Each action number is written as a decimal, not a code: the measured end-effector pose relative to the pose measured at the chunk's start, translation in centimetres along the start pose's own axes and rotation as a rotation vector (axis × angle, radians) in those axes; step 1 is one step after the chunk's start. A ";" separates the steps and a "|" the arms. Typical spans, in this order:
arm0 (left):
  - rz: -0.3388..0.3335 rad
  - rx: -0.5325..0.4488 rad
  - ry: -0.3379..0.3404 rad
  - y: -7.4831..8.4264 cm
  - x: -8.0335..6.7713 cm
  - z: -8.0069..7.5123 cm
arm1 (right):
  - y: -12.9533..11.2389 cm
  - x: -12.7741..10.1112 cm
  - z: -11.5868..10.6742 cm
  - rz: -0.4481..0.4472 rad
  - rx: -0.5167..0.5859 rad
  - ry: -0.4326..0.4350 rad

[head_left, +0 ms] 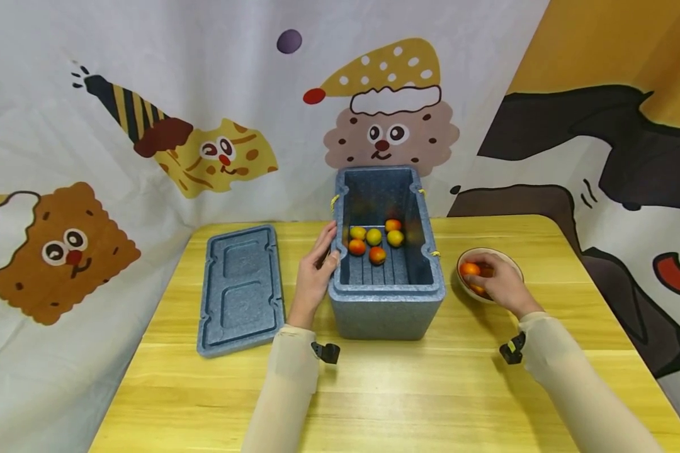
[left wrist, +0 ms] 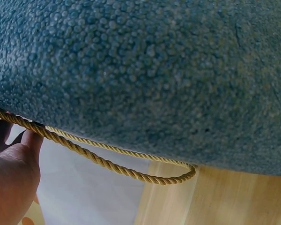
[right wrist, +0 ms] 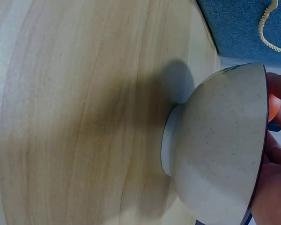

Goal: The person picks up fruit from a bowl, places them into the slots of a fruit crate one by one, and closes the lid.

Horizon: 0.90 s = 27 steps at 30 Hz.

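Observation:
A grey-blue foam box [head_left: 382,318] stands on the table, its top uncovered. Several small yellow and orange-red fruits [head_left: 377,255] lie on its ribbed floor. My left hand [head_left: 313,280] rests against the box's left side, fingers fairly straight and thumb at the rim. A yellow rope handle [left wrist: 126,169] loops close to that hand in the left wrist view. To the right of the box, my right hand [head_left: 505,283] reaches into a pale bowl [right wrist: 220,145], its fingers curled at an orange fruit [head_left: 469,270]. More orange fruit in the bowl is partly hidden by the hand.
The box's lid [head_left: 242,289] lies flat on the wooden table [head_left: 408,396], left of the left hand. Behind the table hangs a cloth [head_left: 249,75] with cartoon prints, close to the back of the box.

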<state>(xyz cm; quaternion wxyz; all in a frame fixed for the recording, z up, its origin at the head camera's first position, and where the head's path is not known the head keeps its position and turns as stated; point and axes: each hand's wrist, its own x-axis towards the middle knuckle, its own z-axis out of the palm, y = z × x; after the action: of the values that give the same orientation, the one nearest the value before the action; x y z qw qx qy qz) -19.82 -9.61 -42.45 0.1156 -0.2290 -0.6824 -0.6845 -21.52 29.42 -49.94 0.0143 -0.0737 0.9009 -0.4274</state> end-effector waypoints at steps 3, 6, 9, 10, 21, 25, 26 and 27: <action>0.000 -0.004 0.000 0.1 0.2 0.0 | -0.1 0.2 -0.1 -0.015 -0.017 0.006; 0.007 -0.011 0.006 0.1 0.4 0.1 | -0.1 0.5 -0.2 -0.040 -0.030 0.007; 0.015 -0.021 0.013 0.0 0.4 0.0 | -0.3 0.7 -0.3 -0.061 -0.029 0.002; 0.015 -0.021 0.013 0.0 0.4 0.0 | -0.3 0.7 -0.3 -0.068 -0.026 0.004; -0.012 0.004 0.014 -0.1 -0.2 0.1 | -0.7 -0.2 -0.6 -0.024 0.024 0.014; -0.012 0.005 0.021 -0.1 -0.2 0.1 | -1.0 -0.6 -1.1 0.005 0.064 0.005; -0.010 0.005 0.020 -0.1 -0.2 0.1 | -1.0 -0.7 -1.2 0.015 0.071 0.009; -0.006 0.005 0.019 -0.1 -0.2 0.1 | -1.1 -0.8 -1.3 0.025 0.073 0.014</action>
<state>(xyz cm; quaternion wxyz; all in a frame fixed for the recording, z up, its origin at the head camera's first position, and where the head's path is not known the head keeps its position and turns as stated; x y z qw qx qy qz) -19.69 -9.57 -42.65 0.1204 -0.2201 -0.6836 -0.6854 -20.72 29.84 -48.32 0.0159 -0.0590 0.8856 -0.4604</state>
